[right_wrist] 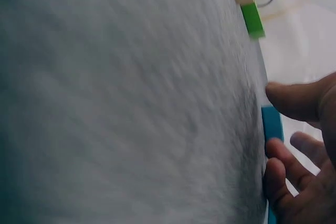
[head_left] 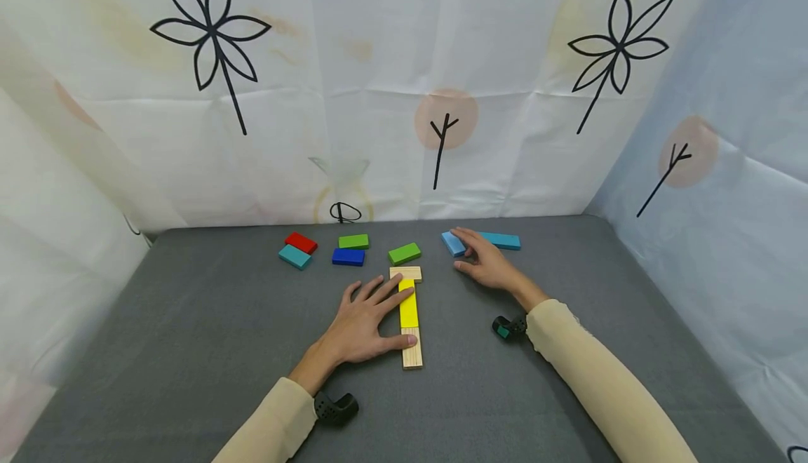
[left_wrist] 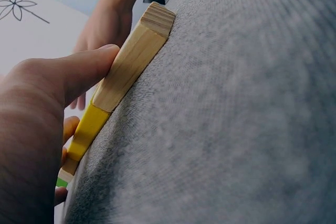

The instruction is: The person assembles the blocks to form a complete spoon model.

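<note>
My left hand [head_left: 362, 324] is spread over a T of blocks, its thumb resting on the plain wooden block [head_left: 412, 356] at the bottom. Its fingertips lie at the yellow block [head_left: 409, 312] and the plain crosspiece block [head_left: 413, 273]. In the left wrist view the thumb touches the side of the plain block [left_wrist: 131, 64]. My right hand [head_left: 486, 264] reaches over a light blue block [head_left: 452, 244], fingertips at its top end. The thumb stands apart from the blue block [right_wrist: 272, 121] in the right wrist view. A longer blue block [head_left: 501, 240] lies partly behind that hand.
A green block [head_left: 404, 253] lies tilted just beyond the crosspiece. Further left are another green block [head_left: 353, 241], a dark blue block [head_left: 348, 257], a red block [head_left: 301, 242] and a teal block [head_left: 294, 257]. White patterned cloth [head_left: 379, 133] borders the grey table [head_left: 221, 323].
</note>
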